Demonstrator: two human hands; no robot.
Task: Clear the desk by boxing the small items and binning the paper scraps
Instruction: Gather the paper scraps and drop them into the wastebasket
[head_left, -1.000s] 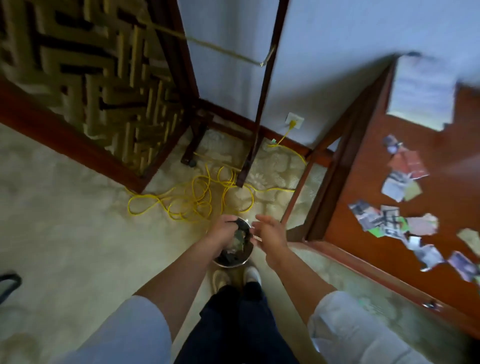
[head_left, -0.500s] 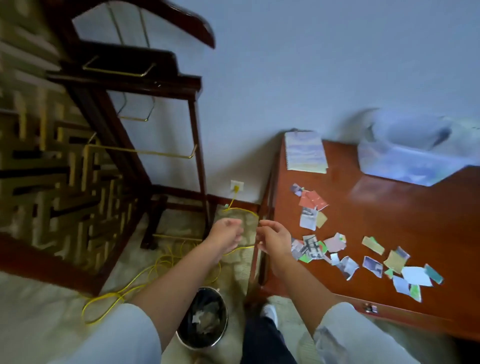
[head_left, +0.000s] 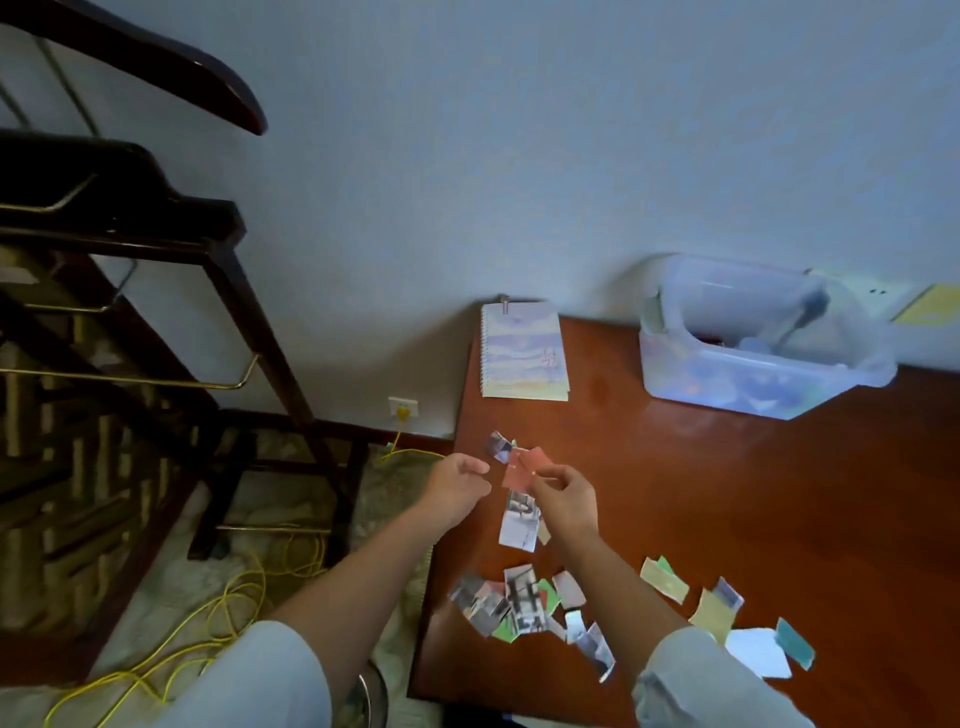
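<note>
Paper scraps lie scattered on the red-brown desk (head_left: 753, 509): a red scrap (head_left: 519, 470) near the left edge, a photo scrap (head_left: 519, 525) below it, a cluster (head_left: 519, 605) near the front and more scraps (head_left: 719, 613) to the right. My right hand (head_left: 569, 501) hovers with curled fingers, fingertips at the red scrap's right edge; a pinch is not clear. My left hand (head_left: 460, 488) hangs loosely curled just off the desk's left edge and holds nothing. A clear plastic box (head_left: 753, 384) stands at the back. The metal bin's rim (head_left: 376, 696) shows on the floor.
A spiral notebook (head_left: 522, 353) lies at the desk's back left corner. A dark wooden stand (head_left: 249, 322) fills the left. A yellow cable (head_left: 234, 603) coils on the carpet from a wall socket (head_left: 402, 406). The wall runs right behind the desk.
Both hands rose from the bin on the floor and moved right to the desk's left edge. My view lifted from the floor to the desk. The right hand reached the red scrap.
</note>
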